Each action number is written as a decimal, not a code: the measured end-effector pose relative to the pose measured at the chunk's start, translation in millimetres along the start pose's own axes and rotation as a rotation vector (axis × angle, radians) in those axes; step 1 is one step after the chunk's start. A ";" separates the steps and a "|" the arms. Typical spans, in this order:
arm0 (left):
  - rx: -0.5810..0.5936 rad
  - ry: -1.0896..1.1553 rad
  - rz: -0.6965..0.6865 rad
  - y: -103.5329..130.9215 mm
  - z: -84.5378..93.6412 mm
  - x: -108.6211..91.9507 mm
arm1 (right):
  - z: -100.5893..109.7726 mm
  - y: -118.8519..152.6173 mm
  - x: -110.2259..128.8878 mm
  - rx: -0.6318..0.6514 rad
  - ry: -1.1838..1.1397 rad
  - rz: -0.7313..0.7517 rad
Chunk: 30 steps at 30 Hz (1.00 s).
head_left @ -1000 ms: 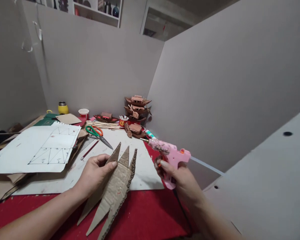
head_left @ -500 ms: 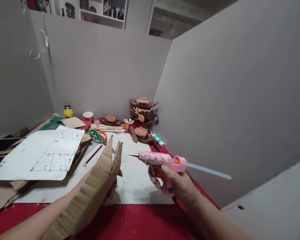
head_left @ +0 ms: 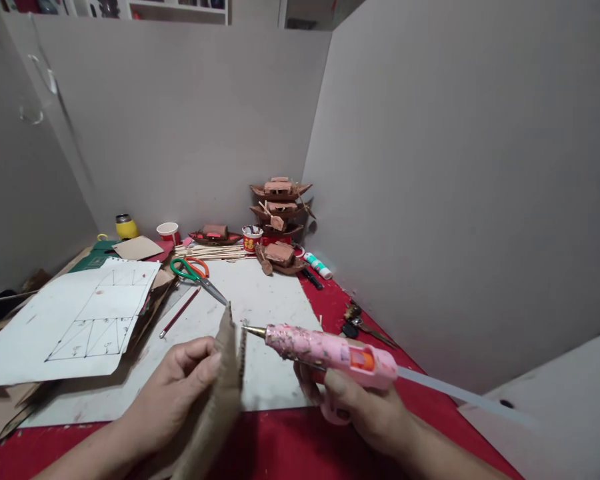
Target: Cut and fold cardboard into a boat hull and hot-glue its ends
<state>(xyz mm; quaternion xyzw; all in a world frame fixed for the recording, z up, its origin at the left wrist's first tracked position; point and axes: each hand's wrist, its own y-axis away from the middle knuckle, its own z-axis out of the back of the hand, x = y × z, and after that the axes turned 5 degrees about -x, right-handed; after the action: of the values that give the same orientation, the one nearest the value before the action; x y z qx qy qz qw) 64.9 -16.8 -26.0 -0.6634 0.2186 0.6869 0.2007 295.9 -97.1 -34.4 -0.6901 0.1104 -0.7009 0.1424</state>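
Note:
My left hand (head_left: pixel 180 377) is closed on a folded cardboard piece (head_left: pixel 219 400), its thumb on the near face. The cardboard stands upright and a little blurred, with a gap between its two layers at the top. In my right hand (head_left: pixel 363 407) is a pink glue gun (head_left: pixel 325 347), fingers wrapped round its handle. Its brass nozzle points left and is at the upper edge of the cardboard; I cannot tell whether they touch. A translucent glue stick (head_left: pixel 460 395) sticks out of the gun's back.
Scissors (head_left: pixel 213 288) and a pencil (head_left: pixel 180 312) lie on the white board (head_left: pixel 275 300). A drawing on paper (head_left: pixel 75 320) covers cardboard sheets at left. Several model boats (head_left: pixel 280 257), wooden sticks (head_left: pixel 213 252) and paper cups (head_left: pixel 168 232) stand at the back. Grey partitions (head_left: pixel 430 167) enclose the table.
The cardboard has turned more upright, bringing my left hand into view. The glue gun's nozzle has moved left and down to the cardboard's edge. The camera view has tilted downward.

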 end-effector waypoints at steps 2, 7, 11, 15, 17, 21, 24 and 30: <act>-0.037 -0.068 -0.069 4.5 -0.9 -3.4 | 2.7 3.2 -5.3 -0.057 -0.037 -0.056; -0.104 -0.218 -0.214 6.5 -0.9 0.6 | 10.0 3.1 -12.2 -0.137 -0.067 -0.135; -0.081 -0.200 -0.233 8.7 -1.7 4.4 | 13.3 -3.1 -12.3 -0.075 -0.090 -0.152; -0.052 -0.194 -0.269 11.7 -1.4 5.6 | 13.4 -4.5 -13.4 0.014 -0.083 -0.107; -0.036 -0.199 -0.265 12.8 -1.2 6.4 | 12.5 -3.3 -14.2 0.044 -0.097 -0.091; -0.011 -0.169 -0.269 14.2 -2.5 6.7 | 10.6 -0.1 -16.3 0.040 -0.086 -0.109; 0.009 -0.150 -0.269 14.6 -4.3 5.2 | 10.0 1.4 -18.6 0.034 -0.118 -0.115; 0.049 -0.099 -0.182 15.0 -6.8 2.9 | 9.5 3.2 -23.3 -0.027 -0.175 -0.110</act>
<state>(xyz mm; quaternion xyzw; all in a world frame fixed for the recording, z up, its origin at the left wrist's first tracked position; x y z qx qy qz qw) 62.0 -33.0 -28.5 -0.6406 0.1641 0.6922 0.2891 305.7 -91.5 -57.1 -0.7556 0.0689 -0.6431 0.1036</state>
